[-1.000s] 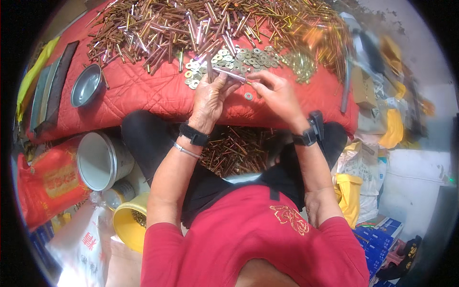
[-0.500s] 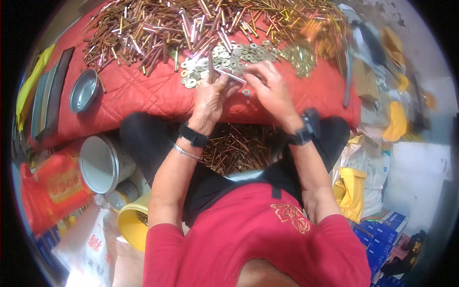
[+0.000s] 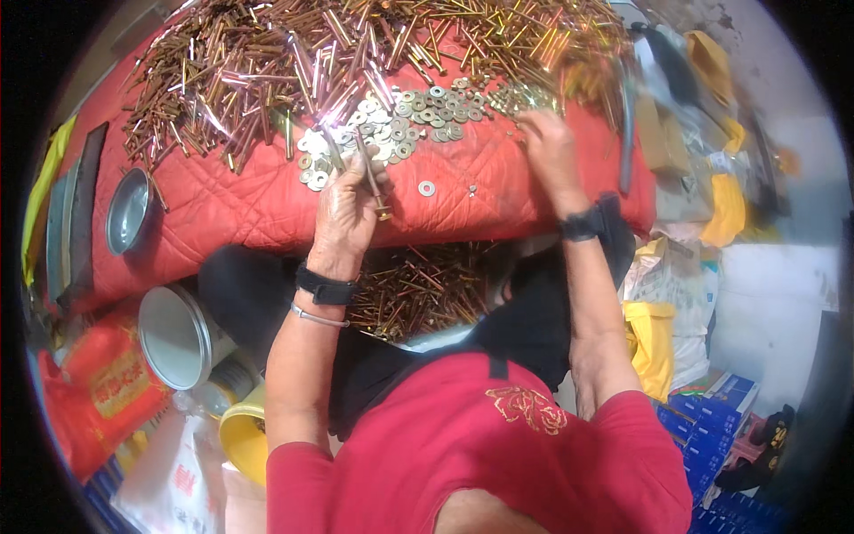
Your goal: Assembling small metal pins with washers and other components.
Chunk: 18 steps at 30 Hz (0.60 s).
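Observation:
My left hand [image 3: 345,209] is closed around a long bronze-coloured bolt [image 3: 383,214], its thicker end pointing down toward me. A second rod-like piece shows beside the bolt at my fingertips. Touching that hand is a heap of silvery flat washers [image 3: 405,125]. To the right, my right hand [image 3: 551,151] reaches to a pile of small yellowish nuts [image 3: 516,96]. Its fingers are bent close together there; anything between them is too small to make out. One loose washer [image 3: 427,189] and a tiny metal piece [image 3: 472,190] lie between my hands on the red quilted cover [image 3: 498,209].
A large heap of long bolts [image 3: 240,80] spreads across the far side. At the left stands a metal bowl [image 3: 132,212]. More bolts [image 3: 418,289] lie below, between my legs. A white bucket [image 3: 173,338] and a yellow bucket [image 3: 240,436] stand lower left; blue boxes [image 3: 707,432] lie lower right.
My hands were close together around the bolt; now they are apart. The right one has moved right to the nuts, while the left still holds the bolt. The whole view has shifted slightly.

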Each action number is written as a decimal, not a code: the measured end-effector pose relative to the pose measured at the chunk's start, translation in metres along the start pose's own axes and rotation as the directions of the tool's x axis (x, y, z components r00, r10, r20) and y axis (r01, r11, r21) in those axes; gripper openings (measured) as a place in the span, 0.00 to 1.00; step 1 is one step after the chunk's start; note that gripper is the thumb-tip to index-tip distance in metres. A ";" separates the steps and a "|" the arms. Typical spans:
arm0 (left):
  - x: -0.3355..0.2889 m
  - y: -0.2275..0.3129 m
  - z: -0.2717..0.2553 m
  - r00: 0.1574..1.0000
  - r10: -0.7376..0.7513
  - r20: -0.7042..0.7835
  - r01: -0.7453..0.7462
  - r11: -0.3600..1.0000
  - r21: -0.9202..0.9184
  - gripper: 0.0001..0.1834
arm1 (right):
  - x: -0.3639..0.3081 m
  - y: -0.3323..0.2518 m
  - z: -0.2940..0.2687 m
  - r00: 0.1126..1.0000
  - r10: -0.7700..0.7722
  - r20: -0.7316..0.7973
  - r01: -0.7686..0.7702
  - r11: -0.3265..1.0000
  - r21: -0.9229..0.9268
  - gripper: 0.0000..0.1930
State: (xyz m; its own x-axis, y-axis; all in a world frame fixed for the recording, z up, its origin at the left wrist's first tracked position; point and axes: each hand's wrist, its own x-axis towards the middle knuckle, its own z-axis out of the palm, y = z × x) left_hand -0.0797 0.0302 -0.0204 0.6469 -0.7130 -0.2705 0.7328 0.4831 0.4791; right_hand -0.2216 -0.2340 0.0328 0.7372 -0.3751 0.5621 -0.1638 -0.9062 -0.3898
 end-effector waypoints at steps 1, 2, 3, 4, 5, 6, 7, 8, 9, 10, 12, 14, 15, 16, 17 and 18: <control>-0.001 -0.001 0.006 0.998 0.024 -0.051 -0.024 1.000 0.004 0.15 | 0.002 0.001 0.001 1.000 -0.018 0.022 0.018 1.000 0.011 0.05; -0.001 -0.001 0.014 0.995 0.060 -0.076 -0.060 0.998 0.000 0.16 | 0.004 0.002 0.003 0.998 -0.037 0.044 0.036 0.999 0.023 0.06; -0.003 0.001 0.023 0.990 0.096 -0.102 -0.096 0.995 0.005 0.16 | 0.006 -0.002 0.005 0.997 -0.054 0.063 0.051 0.998 0.041 0.06; -0.003 0.003 0.030 0.983 0.132 -0.130 -0.131 0.991 0.015 0.16 | 0.007 -0.002 0.013 0.996 -0.057 0.063 0.055 0.998 0.025 0.05; -0.003 0.005 0.035 0.972 0.225 -0.072 -0.215 0.968 0.129 0.15 | 0.010 -0.001 0.023 0.996 -0.059 0.064 0.059 0.998 0.008 0.05; -0.003 0.007 0.040 0.966 0.256 -0.025 -0.245 0.944 0.220 0.14 | 0.012 0.000 0.033 0.996 -0.061 0.061 0.061 0.998 -0.008 0.05; -0.004 0.007 0.044 0.960 0.280 0.025 -0.274 0.911 0.308 0.13 | 0.012 0.001 0.040 0.996 -0.028 0.088 0.038 0.993 -0.109 0.06; -0.003 0.006 0.048 0.952 0.295 0.077 -0.301 0.869 0.392 0.12 | 0.012 0.004 0.046 0.996 -0.021 0.091 0.035 0.987 -0.155 0.07; 0.000 0.000 0.044 0.946 0.308 0.098 -0.317 0.821 0.475 0.09 | 0.014 0.004 0.050 0.995 -0.020 0.097 0.040 0.978 -0.203 0.07; 0.000 -0.007 0.041 0.886 0.415 0.208 -0.441 0.616 0.652 0.08 | 0.015 0.005 0.053 0.995 -0.017 0.102 0.042 0.967 -0.252 0.08; 0.000 -0.010 0.035 0.880 0.410 0.239 -0.436 0.500 0.748 0.08 | 0.013 0.010 0.053 0.993 -0.035 0.111 0.059 0.976 -0.212 0.08; -0.006 -0.014 0.035 0.819 0.475 0.320 -0.505 0.336 0.795 0.08 | 0.010 0.014 0.050 0.993 -0.042 0.106 0.062 0.979 -0.192 0.08; -0.010 -0.015 0.036 0.782 0.507 0.362 -0.534 0.247 0.808 0.08 | 0.010 0.011 0.048 0.995 -0.012 0.101 0.029 0.986 -0.167 0.07; -0.011 -0.017 0.036 0.786 0.511 0.348 -0.529 0.265 0.806 0.09 | 0.008 0.008 0.045 0.995 0.019 0.096 -0.005 0.990 -0.141 0.06; -0.012 -0.021 0.034 0.790 0.514 0.335 -0.524 0.283 0.803 0.09 | 0.005 0.005 0.042 0.995 0.050 0.092 -0.040 0.992 -0.116 0.06; -0.013 -0.024 0.032 0.793 0.515 0.326 -0.521 0.296 0.800 0.10 | 0.004 -0.002 0.036 0.998 0.021 0.057 -0.020 0.999 -0.027 0.05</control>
State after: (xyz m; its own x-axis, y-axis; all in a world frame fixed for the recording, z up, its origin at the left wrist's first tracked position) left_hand -0.1122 0.0117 -0.0019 0.8215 -0.4823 0.3043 -0.2890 0.1079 0.9512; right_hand -0.1947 -0.2270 0.0091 0.7700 -0.3824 0.5108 -0.1960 -0.9036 -0.3809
